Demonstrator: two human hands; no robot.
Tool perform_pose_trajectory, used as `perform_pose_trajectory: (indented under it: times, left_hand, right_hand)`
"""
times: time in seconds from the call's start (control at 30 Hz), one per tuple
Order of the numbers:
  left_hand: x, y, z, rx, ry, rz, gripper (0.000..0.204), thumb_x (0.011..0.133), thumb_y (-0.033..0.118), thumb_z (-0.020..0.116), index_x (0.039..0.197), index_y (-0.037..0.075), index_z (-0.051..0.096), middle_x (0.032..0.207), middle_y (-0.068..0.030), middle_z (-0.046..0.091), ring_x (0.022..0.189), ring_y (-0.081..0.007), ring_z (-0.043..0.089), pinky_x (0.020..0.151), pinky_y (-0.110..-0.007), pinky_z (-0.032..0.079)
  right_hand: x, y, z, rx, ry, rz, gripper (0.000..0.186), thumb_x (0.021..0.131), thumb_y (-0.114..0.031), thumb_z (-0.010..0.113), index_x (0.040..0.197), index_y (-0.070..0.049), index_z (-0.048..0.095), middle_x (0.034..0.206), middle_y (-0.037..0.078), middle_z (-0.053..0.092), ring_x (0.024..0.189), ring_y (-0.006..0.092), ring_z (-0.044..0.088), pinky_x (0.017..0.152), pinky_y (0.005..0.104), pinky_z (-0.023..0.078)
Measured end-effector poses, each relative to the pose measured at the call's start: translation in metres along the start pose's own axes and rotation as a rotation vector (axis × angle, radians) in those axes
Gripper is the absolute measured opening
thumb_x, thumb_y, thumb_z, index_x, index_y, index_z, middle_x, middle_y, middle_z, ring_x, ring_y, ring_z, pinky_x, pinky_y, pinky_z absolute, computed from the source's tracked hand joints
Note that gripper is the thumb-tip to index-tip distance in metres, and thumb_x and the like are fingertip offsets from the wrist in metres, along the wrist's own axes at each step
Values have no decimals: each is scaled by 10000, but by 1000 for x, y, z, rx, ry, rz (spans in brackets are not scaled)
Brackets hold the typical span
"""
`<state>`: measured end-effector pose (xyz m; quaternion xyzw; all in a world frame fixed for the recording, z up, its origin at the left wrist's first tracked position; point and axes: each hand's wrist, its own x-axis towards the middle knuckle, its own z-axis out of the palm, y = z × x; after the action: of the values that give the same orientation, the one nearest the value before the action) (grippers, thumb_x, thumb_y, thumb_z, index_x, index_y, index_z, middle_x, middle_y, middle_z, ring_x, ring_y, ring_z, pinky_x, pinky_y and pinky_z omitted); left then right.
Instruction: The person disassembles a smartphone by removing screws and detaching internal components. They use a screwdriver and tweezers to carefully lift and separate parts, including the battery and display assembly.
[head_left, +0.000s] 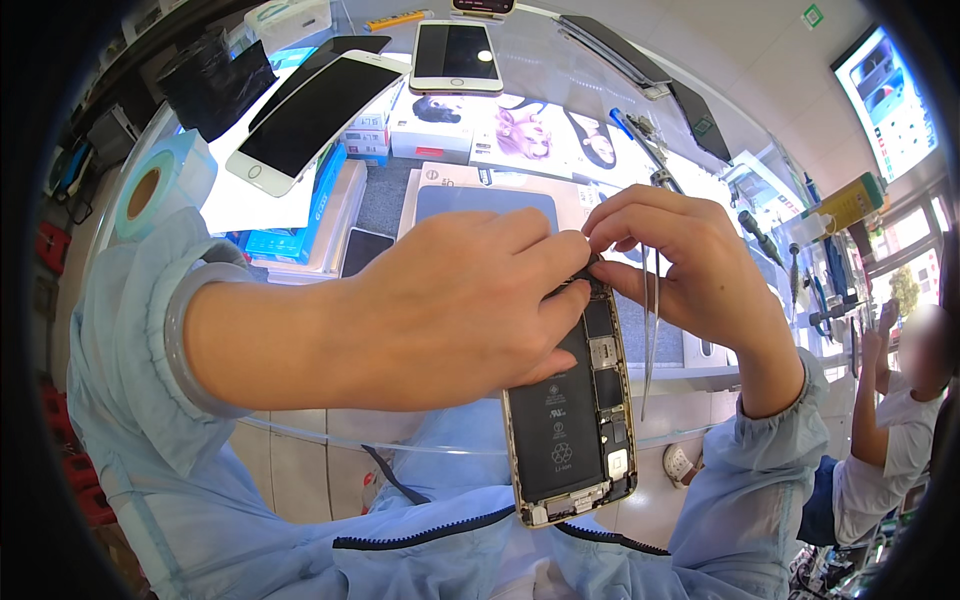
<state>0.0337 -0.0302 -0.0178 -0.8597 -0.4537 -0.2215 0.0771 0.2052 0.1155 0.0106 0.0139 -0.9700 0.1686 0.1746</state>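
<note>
Above the lap, in front of the glass surface [300, 205], I see the opened phone [572, 420] held in the air, back shell up, battery [556, 425] and boards exposed. It rests on neither the surface nor the knees.

Left hand [455, 310]: grip closed, thumb and fingers pinched at the phone's upper end, where it also seems to carry the shell. Right hand [685, 265]: grip narrow, fingertips pinched at the same top corner, with tweezers [650, 340] hanging down from the palm side, points toward the floor.

Risks, as I judge them:
- Phone is supported only at its top. A slip of the left pinch would drop it past the lap; its lower end overhangs freely.
- Both pinches work one small spot. A tug too hard could tear a ribbon or lift a connector.
- Tweezers dangle loosely beside the boards; a swing could bridge contacts or nick the battery.
- Any tiny part released here falls into clothing, not onto the surface.

Not resolved:
- The item between the fingertips is hidden by both thumbs; I cannot tell what it is.
- How the tweezers are retained is covered by the right hand.
- Phone's top edge is under the left fingers.
- Two intact phones [318, 110] on the surface are well apart from the work.
</note>
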Motion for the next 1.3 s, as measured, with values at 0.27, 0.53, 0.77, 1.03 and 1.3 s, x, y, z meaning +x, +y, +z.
perform_pose_trajectory:
  times: [0.27,0.53,0.77,1.03,1.3]
  left_hand:
    - [1,0,2,-20,6,6,408,689,274,731,1007,41,625,872,-65,516,808,-222,531,646,-329,470]
    - [1,-1,2,-27,4,18,427,686,271,732,1025,33,631,885,-74,506,820,-227,524,656,-333,466]
    - [1,0,1,-37,-8,7,421,687,272,737,1013,24,640,887,-76,504,824,-228,522,660,-334,468]
    - [1,0,2,-23,7,11,424,683,277,740,1012,28,641,886,-73,506,823,-224,525,662,-331,469]
    - [1,-1,3,-26,13,3,421,674,289,743,1002,42,649,886,-67,516,828,-220,526,666,-324,469]
  right_hand:
    - [1,-6,0,-41,-37,57,168,701,2,690,800,-22,557,788,111,597,749,327,601,637,394,479]
    - [0,-20,0,-199,-96,167,192,713,20,684,868,-2,572,887,111,612,793,334,606,676,376,490]
    - [2,-25,5,-288,-73,160,206,700,44,654,877,8,555,868,128,589,777,347,590,662,390,480]
    - [0,-26,5,-297,-85,124,212,732,23,639,910,6,524,893,134,566,788,354,574,669,404,474]
    - [-5,-19,8,-226,-59,65,119,805,-33,572,882,10,493,868,151,505,828,338,550,710,406,459]
